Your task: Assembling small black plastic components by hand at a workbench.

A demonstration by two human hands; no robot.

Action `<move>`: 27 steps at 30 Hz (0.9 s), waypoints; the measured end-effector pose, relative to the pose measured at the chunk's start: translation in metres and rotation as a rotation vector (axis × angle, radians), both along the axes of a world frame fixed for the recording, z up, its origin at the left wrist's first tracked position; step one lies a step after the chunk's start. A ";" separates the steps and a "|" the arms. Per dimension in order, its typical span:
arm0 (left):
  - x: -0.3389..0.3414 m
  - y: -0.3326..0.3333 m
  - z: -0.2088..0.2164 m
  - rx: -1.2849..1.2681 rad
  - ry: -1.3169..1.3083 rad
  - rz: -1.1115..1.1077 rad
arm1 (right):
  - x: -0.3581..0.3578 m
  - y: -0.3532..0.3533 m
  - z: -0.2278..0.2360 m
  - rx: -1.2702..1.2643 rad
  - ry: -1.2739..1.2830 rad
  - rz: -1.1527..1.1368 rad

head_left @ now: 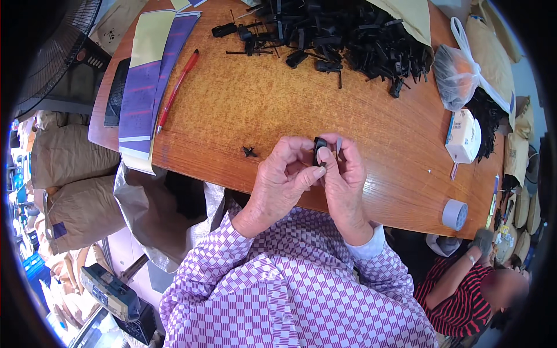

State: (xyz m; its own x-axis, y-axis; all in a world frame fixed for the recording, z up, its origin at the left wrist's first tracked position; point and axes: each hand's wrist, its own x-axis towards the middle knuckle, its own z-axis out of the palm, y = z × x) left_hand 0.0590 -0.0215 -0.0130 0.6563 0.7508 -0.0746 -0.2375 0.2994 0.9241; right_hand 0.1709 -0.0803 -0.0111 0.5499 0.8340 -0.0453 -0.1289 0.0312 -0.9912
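Observation:
Close to the table's front edge, my left hand (281,177) and my right hand (346,185) meet around a small black plastic part (318,152). Fingers and thumbs of both hands are closed on it. A thin grey blade-like tool (339,148) sticks up between the fingers of my right hand; the rest of it is hidden. Just left of my left hand lies a little black scrap piece (249,152). At the far side, a large heap of black plastic parts (325,35) spills from a tan sack (415,20) onto the wooden table (232,98).
Printed purple and yellow sheets (142,87) and a red pen (178,90) lie on the left. At right are a tied plastic bag (458,72), a tissue pack (462,136) and a grey tape roll (455,214). An open sack (145,214) stands below the left edge. A person in stripes (464,290) sits at lower right.

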 end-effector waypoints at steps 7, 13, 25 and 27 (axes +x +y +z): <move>-0.009 0.004 0.001 -0.024 0.074 0.024 | 0.004 -0.009 0.006 -0.115 -0.245 0.091; -0.019 0.007 -0.006 0.084 0.070 0.090 | 0.000 -0.005 0.026 -0.311 -0.181 0.331; -0.022 0.010 0.005 0.329 0.253 0.099 | -0.008 0.001 0.014 -0.235 -0.111 0.322; -0.021 0.008 0.000 0.356 0.207 0.165 | -0.009 0.001 0.018 -0.284 -0.147 0.326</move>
State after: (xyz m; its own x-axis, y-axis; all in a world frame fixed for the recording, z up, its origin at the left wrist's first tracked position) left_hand 0.0383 -0.0137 -0.0133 0.5236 0.8471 0.0904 -0.0543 -0.0727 0.9959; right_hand 0.1621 -0.0793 0.0069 0.2785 0.9306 -0.2377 0.0561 -0.2628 -0.9632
